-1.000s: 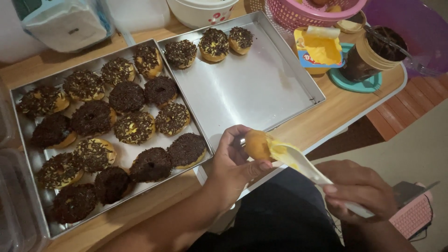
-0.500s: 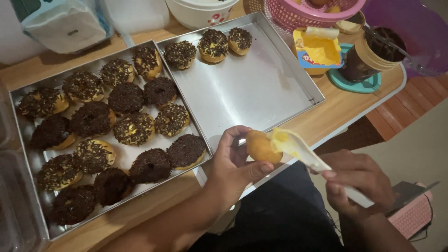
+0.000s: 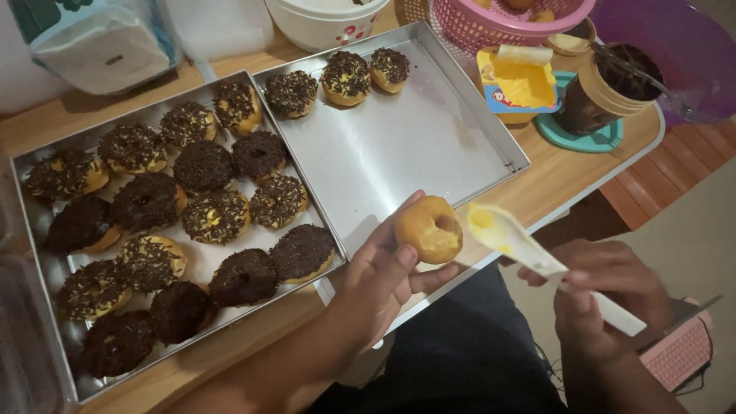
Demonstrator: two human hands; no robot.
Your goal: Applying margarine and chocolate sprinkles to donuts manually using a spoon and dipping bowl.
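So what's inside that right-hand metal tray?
Three sprinkle-topped doughnuts sit along the far edge of the right-hand tray; the rest shows bare metal. The left hand covers its near edge.

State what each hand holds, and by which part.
Left hand grips the plain doughnut by its edge; right hand holds the white spatula by its handle.

A wooden worktop (image 3: 552, 180) with a pale front edge fills the upper part of the view, running just above and behind the grip. To the far right of the grip lies reddish wooden plank flooring (image 3: 675, 165), and below that a plain beige floor (image 3: 675, 238). The light is dim and warm.
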